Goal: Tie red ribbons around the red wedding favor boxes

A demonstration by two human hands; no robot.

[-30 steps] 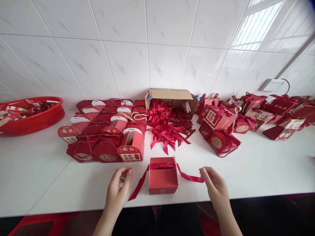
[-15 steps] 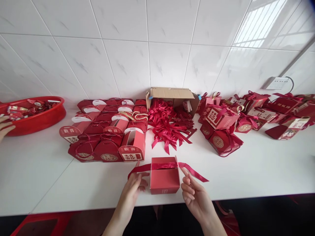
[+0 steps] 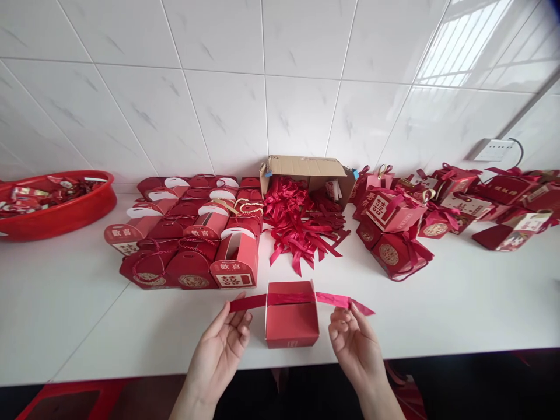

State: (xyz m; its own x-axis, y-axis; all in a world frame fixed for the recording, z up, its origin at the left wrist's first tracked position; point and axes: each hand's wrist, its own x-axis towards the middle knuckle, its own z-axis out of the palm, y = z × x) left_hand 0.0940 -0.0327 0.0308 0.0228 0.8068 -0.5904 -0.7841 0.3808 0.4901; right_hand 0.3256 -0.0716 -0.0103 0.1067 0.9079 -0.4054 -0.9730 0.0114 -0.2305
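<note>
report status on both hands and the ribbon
Fingers: left hand, right hand each pinch a ribbon end. Ribbon stretched across red box top. Loose ribbon pile behind, apart.

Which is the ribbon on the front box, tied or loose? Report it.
Loose: the ribbon lies straight across the red box top, ends stretched sideways to the left hand and right hand; no knot.

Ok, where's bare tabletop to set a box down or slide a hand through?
Widest bare patch: the table front left, between the red basin, the rows of open boxes and the left hand. Another lies front right, from the right hand to the tied boxes. Crowded along the wall: ribbon pile, cardboard box.
</note>
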